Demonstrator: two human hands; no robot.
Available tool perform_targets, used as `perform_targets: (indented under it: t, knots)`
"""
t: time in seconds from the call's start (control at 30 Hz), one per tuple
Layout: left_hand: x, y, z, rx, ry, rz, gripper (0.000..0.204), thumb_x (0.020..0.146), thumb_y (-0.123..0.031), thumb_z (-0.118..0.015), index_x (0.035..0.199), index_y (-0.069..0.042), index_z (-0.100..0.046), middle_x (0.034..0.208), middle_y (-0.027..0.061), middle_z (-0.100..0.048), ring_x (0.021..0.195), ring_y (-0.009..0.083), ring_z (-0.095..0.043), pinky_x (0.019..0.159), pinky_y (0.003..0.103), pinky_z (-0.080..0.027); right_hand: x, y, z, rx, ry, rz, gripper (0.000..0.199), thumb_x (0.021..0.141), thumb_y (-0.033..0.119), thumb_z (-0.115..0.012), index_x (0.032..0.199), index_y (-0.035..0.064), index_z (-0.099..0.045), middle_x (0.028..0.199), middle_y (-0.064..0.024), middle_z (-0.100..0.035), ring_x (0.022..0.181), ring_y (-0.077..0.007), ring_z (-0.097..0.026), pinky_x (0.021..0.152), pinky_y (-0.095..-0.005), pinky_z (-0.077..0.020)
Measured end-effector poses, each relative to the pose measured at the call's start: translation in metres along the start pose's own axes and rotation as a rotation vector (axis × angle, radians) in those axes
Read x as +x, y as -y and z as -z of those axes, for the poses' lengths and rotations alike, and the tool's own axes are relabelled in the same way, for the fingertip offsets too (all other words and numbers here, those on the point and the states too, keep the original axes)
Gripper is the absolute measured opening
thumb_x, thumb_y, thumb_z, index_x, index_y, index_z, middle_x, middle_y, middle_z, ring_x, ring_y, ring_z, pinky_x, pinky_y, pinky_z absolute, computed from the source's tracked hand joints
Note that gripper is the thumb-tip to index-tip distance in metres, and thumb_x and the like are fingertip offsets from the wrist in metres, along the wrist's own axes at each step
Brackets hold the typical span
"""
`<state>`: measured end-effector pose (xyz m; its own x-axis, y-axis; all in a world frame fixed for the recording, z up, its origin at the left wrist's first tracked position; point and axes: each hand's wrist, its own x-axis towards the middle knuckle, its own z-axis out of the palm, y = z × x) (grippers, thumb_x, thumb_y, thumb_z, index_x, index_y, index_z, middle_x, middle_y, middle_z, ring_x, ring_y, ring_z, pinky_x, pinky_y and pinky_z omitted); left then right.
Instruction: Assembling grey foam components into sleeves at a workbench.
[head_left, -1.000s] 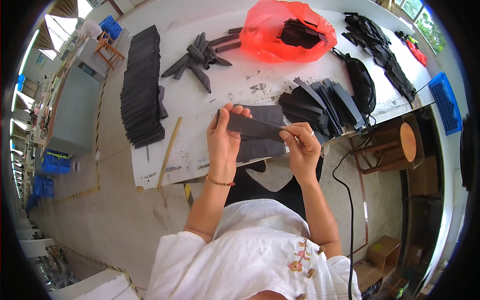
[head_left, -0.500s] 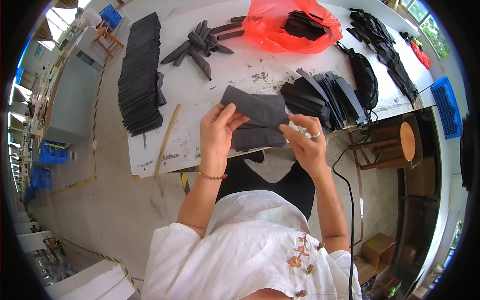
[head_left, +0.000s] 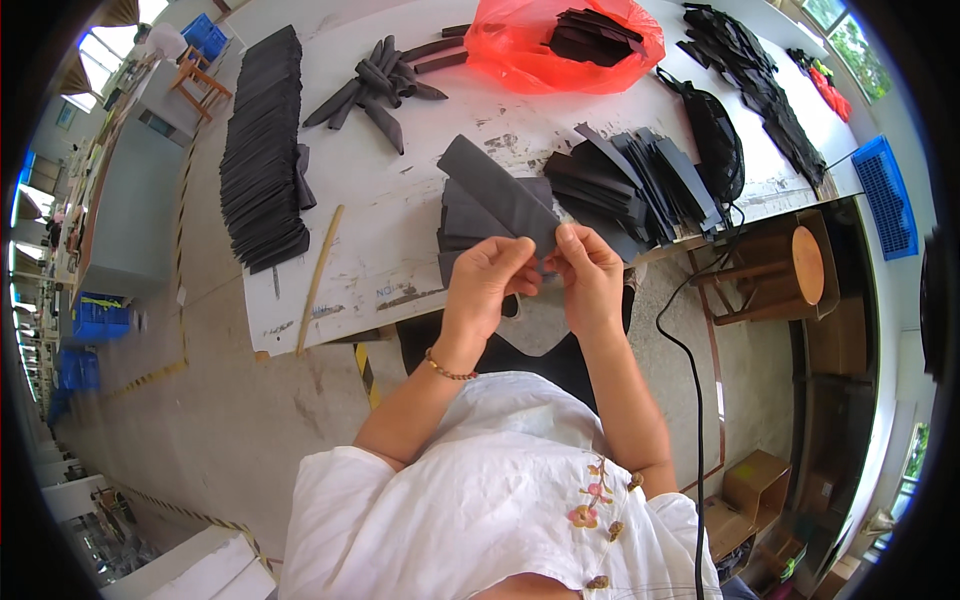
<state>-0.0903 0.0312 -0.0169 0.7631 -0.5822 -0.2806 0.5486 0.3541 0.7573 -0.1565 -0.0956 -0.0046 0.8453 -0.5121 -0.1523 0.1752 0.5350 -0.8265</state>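
Note:
A flat black strip of fabric-like material (head_left: 495, 190) slants up and left from my two hands. My left hand (head_left: 490, 278) pinches its near end between thumb and fingers. Close beside it, my right hand (head_left: 588, 265) pinches the same end at the right corner. Below the strip, a small pile of black pieces (head_left: 455, 215) lies at the table's front edge, partly covered by the strip and my hands. Just right of it, a fanned stack of black strips (head_left: 620, 185) rests on the table.
A long row of stacked black pieces (head_left: 265, 150) runs along the table's left side, near a wooden stick (head_left: 320, 278). Rolled black tubes (head_left: 380, 85), a red plastic bag (head_left: 510, 60) and a black mesh bag (head_left: 718, 140) lie farther back. A black cable (head_left: 690, 350) hangs at right, by a stool (head_left: 808, 265).
My left hand has slid from the strip's middle down to its near end, next to my right hand. The strip now tilts more steeply, and the view has shifted slightly.

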Motion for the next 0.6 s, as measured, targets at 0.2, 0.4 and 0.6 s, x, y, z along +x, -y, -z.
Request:
perform_targets:
  t: [0.2,0.4,0.6]
  knots:
    - [-0.007,-0.005,-0.010,0.088,-0.005,-0.082,0.019,0.090,-0.013,-0.066,0.085,0.005,-0.066,0.080,0.0125,-0.068,0.067,0.0186,-0.067,0.065,0.029,-0.058,-0.007,-0.002,0.000,-0.035,-0.028,-0.007,0.015,0.091,0.014,-0.066,0.095,-0.0003,-0.066,0.076,-0.0014,-0.060,0.069,-0.0099,-0.054,0.066,-0.0223,-0.0417]
    - [-0.007,-0.007,-0.006,0.194,0.119,-0.108,0.017,0.091,-0.011,-0.064,0.089,0.006,-0.065,0.081,0.0117,-0.067,0.072,0.0174,-0.067,0.068,0.029,-0.057,-0.006,0.003,0.004,0.035,0.004,-0.091,0.014,0.091,0.015,-0.064,0.095,0.0015,-0.064,0.075,-0.0009,-0.059,0.070,-0.0095,-0.054,0.067,-0.0237,-0.0423]
    - [-0.006,-0.013,0.012,0.321,0.059,-0.202,0.022,0.092,-0.017,-0.064,0.094,0.005,-0.065,0.081,0.0107,-0.068,0.070,0.0163,-0.066,0.065,0.027,-0.056,-0.001,0.005,0.009,-0.310,0.097,-0.082,0.013,0.093,0.014,-0.060,0.093,0.0021,-0.063,0.079,-0.0002,-0.059,0.071,-0.0090,-0.055,0.065,-0.0244,-0.0438]
